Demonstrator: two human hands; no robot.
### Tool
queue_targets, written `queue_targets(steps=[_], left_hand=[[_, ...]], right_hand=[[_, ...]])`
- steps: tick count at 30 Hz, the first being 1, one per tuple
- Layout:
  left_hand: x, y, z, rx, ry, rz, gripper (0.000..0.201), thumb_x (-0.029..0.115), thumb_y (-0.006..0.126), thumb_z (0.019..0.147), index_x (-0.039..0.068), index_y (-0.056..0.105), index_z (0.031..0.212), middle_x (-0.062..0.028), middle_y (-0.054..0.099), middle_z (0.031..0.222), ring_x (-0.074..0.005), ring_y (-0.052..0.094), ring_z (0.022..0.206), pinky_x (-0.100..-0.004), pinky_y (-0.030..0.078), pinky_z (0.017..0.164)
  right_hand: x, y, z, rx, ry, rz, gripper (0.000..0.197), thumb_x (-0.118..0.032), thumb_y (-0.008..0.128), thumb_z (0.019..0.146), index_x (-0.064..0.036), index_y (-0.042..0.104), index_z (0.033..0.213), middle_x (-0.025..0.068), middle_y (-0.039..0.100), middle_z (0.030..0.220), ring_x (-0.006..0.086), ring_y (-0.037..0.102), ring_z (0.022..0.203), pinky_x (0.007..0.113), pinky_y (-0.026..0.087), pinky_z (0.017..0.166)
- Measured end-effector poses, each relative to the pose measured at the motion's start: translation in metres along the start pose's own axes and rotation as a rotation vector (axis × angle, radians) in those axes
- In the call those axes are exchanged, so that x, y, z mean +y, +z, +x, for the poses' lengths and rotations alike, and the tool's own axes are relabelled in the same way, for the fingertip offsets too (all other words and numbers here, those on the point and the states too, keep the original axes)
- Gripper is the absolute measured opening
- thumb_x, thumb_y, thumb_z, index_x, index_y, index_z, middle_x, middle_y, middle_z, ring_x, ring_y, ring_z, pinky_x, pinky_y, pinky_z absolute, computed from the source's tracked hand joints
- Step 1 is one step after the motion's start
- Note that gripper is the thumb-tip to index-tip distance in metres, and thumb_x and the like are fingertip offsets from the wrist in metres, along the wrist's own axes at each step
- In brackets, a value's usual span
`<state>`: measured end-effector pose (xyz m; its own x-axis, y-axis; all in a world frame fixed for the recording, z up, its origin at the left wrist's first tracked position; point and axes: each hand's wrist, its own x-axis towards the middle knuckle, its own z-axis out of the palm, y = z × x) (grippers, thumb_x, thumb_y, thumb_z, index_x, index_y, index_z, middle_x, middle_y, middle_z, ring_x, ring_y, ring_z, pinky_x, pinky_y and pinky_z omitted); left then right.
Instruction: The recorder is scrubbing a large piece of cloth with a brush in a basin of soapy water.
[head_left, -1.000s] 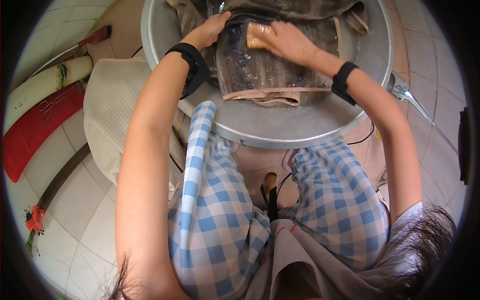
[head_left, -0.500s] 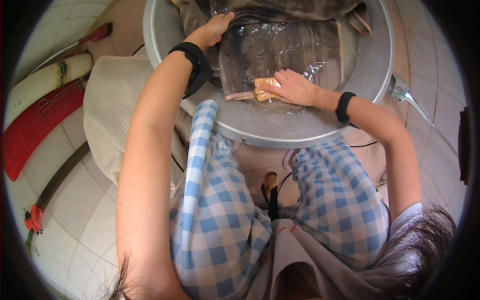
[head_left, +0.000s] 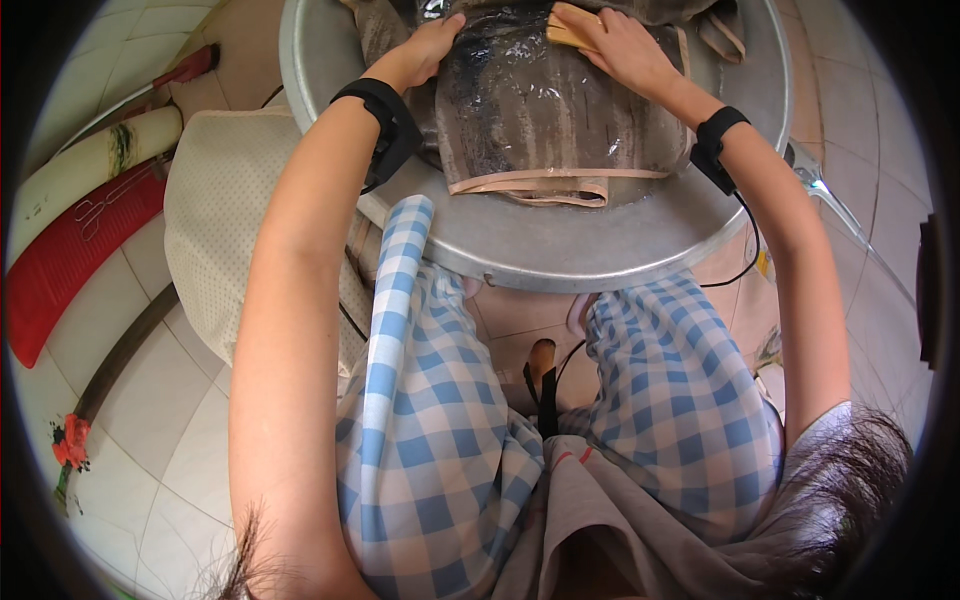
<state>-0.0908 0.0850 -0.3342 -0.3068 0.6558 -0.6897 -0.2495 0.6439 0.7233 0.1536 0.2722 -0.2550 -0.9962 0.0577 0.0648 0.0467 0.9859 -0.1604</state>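
A wet brown cloth (head_left: pixel 560 110) with a light pink edging lies spread and partly folded in a large round metal basin (head_left: pixel 470 250). My left hand (head_left: pixel 430 50) grips the cloth at its left side, fingers curled against it. Near the far part of the cloth, my right hand (head_left: pixel 630 55) is closed round a tan block (head_left: pixel 572 28) that looks like a wooden scrub brush. Its underside is hidden, pressed to the cloth. Shiny water and dark wet streaks show on the fabric. Both wrists wear black bands.
A cream dotted cloth (head_left: pixel 240 210) drapes over something left of the basin. Farther left are a red panel (head_left: pixel 90 250) and a pale rounded edge (head_left: pixel 100 165). A metal rod-like thing (head_left: pixel 835 200) lies on the tiles at right. A black cable runs below the basin.
My right hand has moved away from me, carrying the tan brush from the cloth's near edge to its far part. The near edge now shows a folded flap. My left hand stays put.
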Motion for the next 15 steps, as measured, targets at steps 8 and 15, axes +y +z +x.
queue_targets(steps=[8, 15], left_hand=[[0.004, 0.0, -0.003, -0.017, -0.076, -0.017, 0.046, 0.044, 0.044, 0.096, 0.012, 0.046, 0.129, -0.0053, 0.055, 0.127, -0.021, 0.048, 0.118, -0.0424, 0.033, 0.102], [0.0, 0.01, -0.003, 0.092, -0.04, 0.078, 0.05, 0.047, 0.046, 0.094, 0.013, 0.046, 0.131, -0.0059, 0.052, 0.132, -0.0207, 0.046, 0.121, -0.04, 0.03, 0.104]], right_hand=[[-0.054, 0.02, -0.074, -0.333, -0.151, 0.182, 0.059, -0.015, 0.059, 0.082, -0.0219, 0.039, 0.137, 0.0165, 0.05, 0.089, 0.0338, 0.052, 0.081, 0.043, 0.044, 0.074], [-0.073, 0.017, -0.073, -0.36, -0.427, 0.157, 0.051, -0.029, 0.054, 0.088, -0.0274, 0.038, 0.136, 0.0146, 0.051, 0.098, 0.0309, 0.054, 0.09, 0.04, 0.044, 0.081]])
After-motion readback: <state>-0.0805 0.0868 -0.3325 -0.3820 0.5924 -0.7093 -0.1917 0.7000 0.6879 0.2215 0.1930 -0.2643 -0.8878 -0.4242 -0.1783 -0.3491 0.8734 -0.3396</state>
